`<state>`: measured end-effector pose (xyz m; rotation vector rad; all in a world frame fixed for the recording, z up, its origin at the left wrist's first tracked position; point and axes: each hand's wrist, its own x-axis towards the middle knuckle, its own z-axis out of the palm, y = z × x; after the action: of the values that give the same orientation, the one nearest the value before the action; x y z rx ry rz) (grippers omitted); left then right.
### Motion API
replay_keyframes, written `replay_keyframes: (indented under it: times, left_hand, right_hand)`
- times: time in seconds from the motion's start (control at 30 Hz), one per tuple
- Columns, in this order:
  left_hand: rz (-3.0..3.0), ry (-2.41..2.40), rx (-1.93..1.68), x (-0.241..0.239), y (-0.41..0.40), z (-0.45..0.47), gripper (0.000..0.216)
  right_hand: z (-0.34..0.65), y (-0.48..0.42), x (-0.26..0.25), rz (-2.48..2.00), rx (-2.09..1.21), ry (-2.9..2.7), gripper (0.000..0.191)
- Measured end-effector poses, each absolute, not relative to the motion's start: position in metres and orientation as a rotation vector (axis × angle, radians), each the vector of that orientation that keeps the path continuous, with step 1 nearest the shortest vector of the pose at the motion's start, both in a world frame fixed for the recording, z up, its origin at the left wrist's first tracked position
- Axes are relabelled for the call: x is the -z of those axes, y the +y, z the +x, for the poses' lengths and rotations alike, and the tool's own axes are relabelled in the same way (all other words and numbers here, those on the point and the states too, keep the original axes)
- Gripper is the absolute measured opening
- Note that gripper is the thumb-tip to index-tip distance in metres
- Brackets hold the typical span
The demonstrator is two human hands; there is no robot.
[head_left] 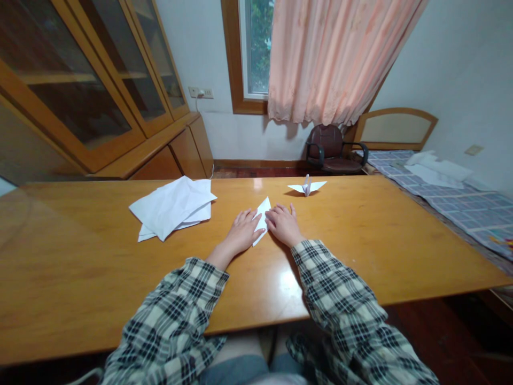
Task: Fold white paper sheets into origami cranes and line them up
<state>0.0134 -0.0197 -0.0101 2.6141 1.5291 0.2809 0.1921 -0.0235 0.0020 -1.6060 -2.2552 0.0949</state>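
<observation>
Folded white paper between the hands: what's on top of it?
The left hand and right hand cover parts of the folded white paper. Its underside, facing the wooden table, can't be seen.

- Cabinet (154, 130), wooden, glass-doored: beyond and well to the left of your left hand (241, 231).
- Outlet plates (207, 93), pale: beyond your left hand.
- Window (259, 51), wood-framed: straight ahead of both your hands.
- Curtain (324, 59), pink: ahead of your right hand (284, 224).
- Chair (325, 140), brown, black-armed: beyond your right hand, below the curtain.
- Bed (395, 128), with checked cover (452, 206): well to your right hand's right.
</observation>
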Motion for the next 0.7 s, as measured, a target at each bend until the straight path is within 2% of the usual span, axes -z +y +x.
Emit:
replay_keyframes:
  times: [0.13, 0.37, 0.53, 0.7]
  left_hand:
    - [2.648, 1.541, -0.331, 0.004, -0.024, 0.014, 0.043]
    - [2.63, 1.323, -0.329, 0.011, -0.018, 0.012, 0.048]
    - [2.625, 1.269, -0.332, 0.01, -0.015, 0.009, 0.051]
    - [2.611, 1.398, -0.397, 0.007, -0.013, 0.006, 0.046]
  right_hand:
    - [0.195, -0.022, -0.002, -1.608, -0.071, -2.198, 0.024]
    - [0.197, -0.019, 0.002, -1.486, -0.113, -2.272, 0.037]
    - [0.199, -0.019, 0.004, -1.655, -0.299, -2.312, 0.044]
    - [0.198, -0.022, 0.0, -1.787, -0.325, -2.249, 0.047]
